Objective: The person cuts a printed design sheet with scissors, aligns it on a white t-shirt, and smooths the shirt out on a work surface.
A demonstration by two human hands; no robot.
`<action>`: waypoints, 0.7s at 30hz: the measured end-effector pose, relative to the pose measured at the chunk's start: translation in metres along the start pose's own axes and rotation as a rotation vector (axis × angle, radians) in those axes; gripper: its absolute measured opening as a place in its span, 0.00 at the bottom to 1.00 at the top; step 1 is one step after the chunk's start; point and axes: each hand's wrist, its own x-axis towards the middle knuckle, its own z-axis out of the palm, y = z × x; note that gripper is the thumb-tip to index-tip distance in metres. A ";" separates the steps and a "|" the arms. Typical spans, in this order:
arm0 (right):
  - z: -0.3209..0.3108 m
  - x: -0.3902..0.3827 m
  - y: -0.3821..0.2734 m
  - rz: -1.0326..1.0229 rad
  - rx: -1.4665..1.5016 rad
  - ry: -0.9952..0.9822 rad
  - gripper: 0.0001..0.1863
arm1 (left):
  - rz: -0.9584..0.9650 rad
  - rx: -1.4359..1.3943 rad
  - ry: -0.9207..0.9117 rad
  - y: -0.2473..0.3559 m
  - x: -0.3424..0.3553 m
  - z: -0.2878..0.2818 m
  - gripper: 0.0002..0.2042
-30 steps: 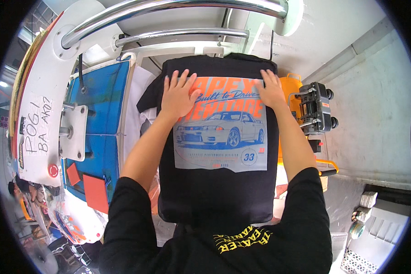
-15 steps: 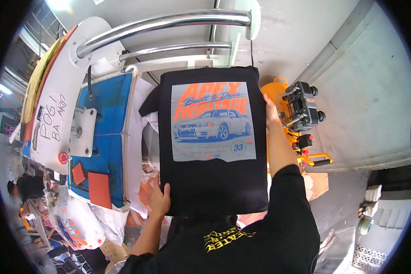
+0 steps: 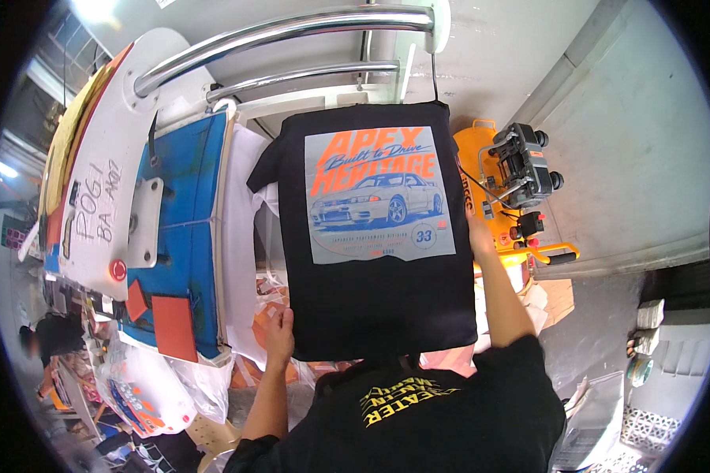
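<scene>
A black T-shirt [image 3: 383,307] lies stretched flat over a board-like shape in front of me, one short sleeve hanging off its left side. On its chest is a grey rectangular graphic [image 3: 379,195] with orange lettering and a car, its lower edge wavy. My left hand [image 3: 279,335] is closed at the shirt's lower left edge, thumb up and fingers partly hidden. Along the right edge, about midway down, my right hand [image 3: 479,232] grips the side of the shirt, most of its fingers tucked out of sight. What supports the shirt underneath is hidden.
To the left stands a heat press with a white housing [image 3: 95,197], red stop button [image 3: 117,270] and blue padded plate [image 3: 185,181]. Chrome bars [image 3: 292,35] cross above. A yellow air compressor [image 3: 481,146] sits at right. Cardboard and plastic-wrapped items lie lower down.
My right hand has slid down along the shirt's right edge. The left thumb, earlier over the edge, is now beside it. The shirt sits slightly higher and further right in view.
</scene>
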 end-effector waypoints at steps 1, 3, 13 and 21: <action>-0.005 -0.045 0.026 -0.093 -0.045 0.062 0.34 | 0.009 -0.029 -0.023 0.000 0.001 -0.004 0.21; -0.014 -0.094 0.111 -0.230 -0.100 0.166 0.29 | 0.041 -0.086 -0.045 -0.008 0.004 -0.010 0.19; -0.031 -0.203 0.099 0.062 -0.235 0.249 0.23 | 0.186 0.158 0.157 -0.008 -0.007 -0.030 0.14; 0.034 -0.206 -0.013 -0.862 -0.553 0.447 0.06 | 0.204 0.225 0.209 0.000 -0.015 -0.020 0.10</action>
